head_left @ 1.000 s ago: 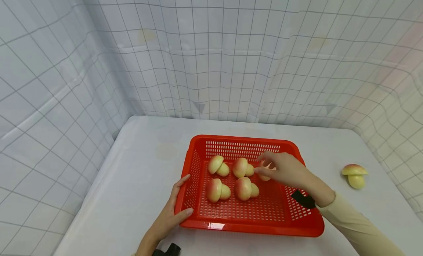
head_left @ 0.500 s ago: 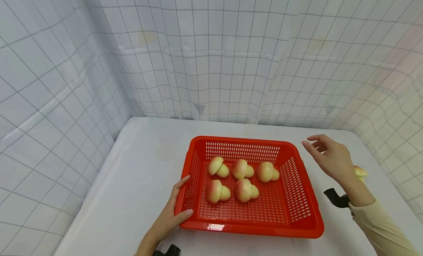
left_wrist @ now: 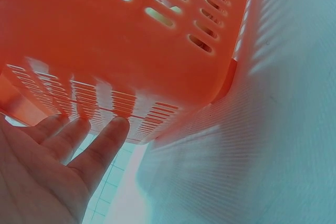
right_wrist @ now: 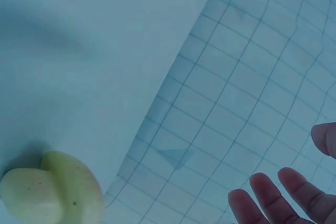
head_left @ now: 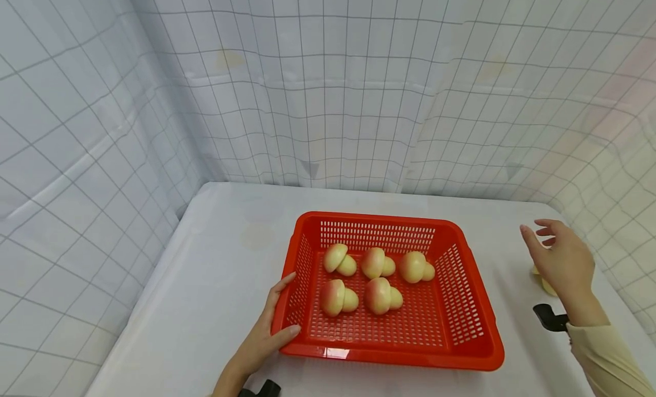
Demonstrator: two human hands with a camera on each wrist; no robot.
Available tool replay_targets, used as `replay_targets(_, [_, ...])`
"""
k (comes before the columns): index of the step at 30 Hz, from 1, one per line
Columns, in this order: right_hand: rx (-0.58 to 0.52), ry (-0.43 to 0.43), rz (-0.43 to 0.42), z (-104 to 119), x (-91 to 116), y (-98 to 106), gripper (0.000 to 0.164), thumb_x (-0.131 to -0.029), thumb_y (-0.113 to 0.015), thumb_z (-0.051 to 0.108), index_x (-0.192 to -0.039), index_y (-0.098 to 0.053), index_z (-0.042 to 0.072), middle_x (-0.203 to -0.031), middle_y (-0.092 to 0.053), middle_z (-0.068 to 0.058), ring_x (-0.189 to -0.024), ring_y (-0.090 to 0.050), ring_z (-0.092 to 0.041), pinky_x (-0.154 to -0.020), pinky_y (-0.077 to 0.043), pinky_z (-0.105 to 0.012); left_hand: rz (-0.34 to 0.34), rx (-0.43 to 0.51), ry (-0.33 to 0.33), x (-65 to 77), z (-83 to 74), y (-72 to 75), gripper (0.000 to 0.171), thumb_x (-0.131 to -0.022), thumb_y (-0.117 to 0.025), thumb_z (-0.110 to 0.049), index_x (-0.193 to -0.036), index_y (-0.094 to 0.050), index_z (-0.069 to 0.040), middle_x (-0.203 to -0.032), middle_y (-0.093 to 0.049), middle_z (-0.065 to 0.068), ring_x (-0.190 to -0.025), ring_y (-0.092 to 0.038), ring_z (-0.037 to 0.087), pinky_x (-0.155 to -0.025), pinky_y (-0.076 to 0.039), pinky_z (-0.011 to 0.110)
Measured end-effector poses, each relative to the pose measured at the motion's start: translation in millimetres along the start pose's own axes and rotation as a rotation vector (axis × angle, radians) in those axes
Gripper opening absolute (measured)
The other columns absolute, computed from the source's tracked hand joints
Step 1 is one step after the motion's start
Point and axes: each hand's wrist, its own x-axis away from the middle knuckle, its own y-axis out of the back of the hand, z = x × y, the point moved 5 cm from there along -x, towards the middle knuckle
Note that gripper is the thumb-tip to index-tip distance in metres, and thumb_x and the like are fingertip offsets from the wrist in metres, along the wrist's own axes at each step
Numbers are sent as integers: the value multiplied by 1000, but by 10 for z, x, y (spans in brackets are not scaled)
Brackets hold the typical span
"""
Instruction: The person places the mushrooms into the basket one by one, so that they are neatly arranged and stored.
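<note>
A red plastic basket (head_left: 400, 354) holds several mushroom-shaped pieces, among them one pale yellow and reddish mushroom (head_left: 379, 296) in its front row. My left hand (head_left: 261, 334) holds the basket's left rim, thumb and a fingertip over the edge; in the left wrist view other fingers (left_wrist: 107, 142) lie against the perforated outer wall. To the right, my right hand (head_left: 561, 260) hovers over the table with parted fingers and nothing in them. Below it lies a loose mushroom (head_left: 548, 286), mostly hidden in the head view but plain in the right wrist view as a yellow mushroom (right_wrist: 58, 190).
A white-covered table (head_left: 205, 283) carries everything. Gridded white curtains (head_left: 359, 101) stand behind it and along both sides. The basket's right wall (head_left: 463, 294) rises between the basket's mushrooms and the loose one.
My right hand has let go of a mushroom at the basket's back right, lifted out and moved right to above the loose mushroom. The left hand has stayed on the rim.
</note>
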Motion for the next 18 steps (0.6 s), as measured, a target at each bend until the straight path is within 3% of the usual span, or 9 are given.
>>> replay_targets(5, [38, -59, 6, -261, 40, -14, 54, -93, -53, 39, -124, -54, -6, -113, -55, -28, -96, -51, -42, -62, -36, -46, -3, -5, -1, 0, 9, -6, 78, -83, -60, -12, -149, -19, -25, -143, -24, 19, -112, -44, 44, -79, -52, 41])
replay_targets(10, [71, -136, 42, -495, 79, -46, 64, -92, -53, 42, -128, -46, -10, -120, -45, -35, -106, -39, -53, -70, -34, -58, 2, -2, -2, 2, 2, -6, 78, -84, -60, -11, -149, -19, -26, -144, -23, 18, -112, -43, 45, -80, -52, 41])
replay_targets(18, [143, -274, 227, -800, 193, -108, 90, -90, -48, 58, -137, -27, -15, -124, -27, -48, -108, -29, -63, -76, -31, -67, 9, -3, -5, 4, -11, -4, 77, -85, -59, -11, -149, -18, -25, -144, -23, 18, -112, -43, 45, -80, -52, 41])
